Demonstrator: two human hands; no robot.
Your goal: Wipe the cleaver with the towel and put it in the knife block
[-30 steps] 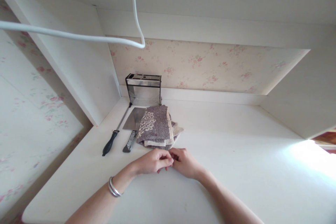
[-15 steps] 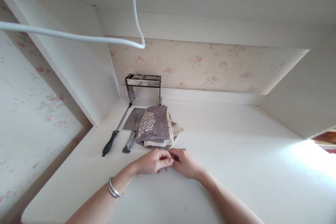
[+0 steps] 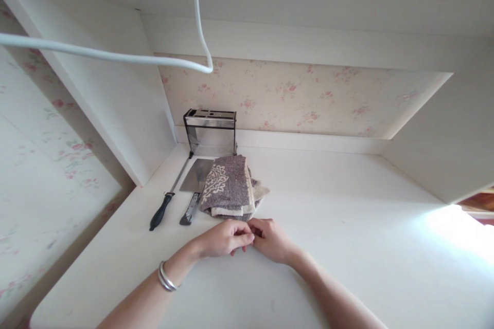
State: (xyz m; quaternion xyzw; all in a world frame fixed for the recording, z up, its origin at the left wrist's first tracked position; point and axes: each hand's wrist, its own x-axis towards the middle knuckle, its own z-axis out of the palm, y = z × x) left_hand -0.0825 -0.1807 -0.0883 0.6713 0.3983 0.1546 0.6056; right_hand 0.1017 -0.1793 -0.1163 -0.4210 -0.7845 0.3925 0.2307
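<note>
My left hand point(image 3: 227, 237) and my right hand point(image 3: 271, 240) rest together on the white desktop, fingertips meeting. The fingers of both are curled in, and no object shows in either. Just beyond them lies a folded purple-brown cloth point(image 3: 227, 185) with a cream pattern. Its upper left side covers part of a cleaver point(image 3: 196, 175), whose grey handle points towards me. Left of that is a sharpening steel point(image 3: 160, 211) with a black handle. Behind the cloth stands a knife block point(image 3: 210, 133) with a slotted top and clear sides.
A white cable point(image 3: 154, 59) hangs across the upper left, close to the camera. White side panels point(image 3: 111, 61) and an overhead shelf point(image 3: 309, 5) enclose the desktop point(image 3: 328, 190). Floral wallpaper point(image 3: 293, 95) covers the back. Bright light falls at the right edge.
</note>
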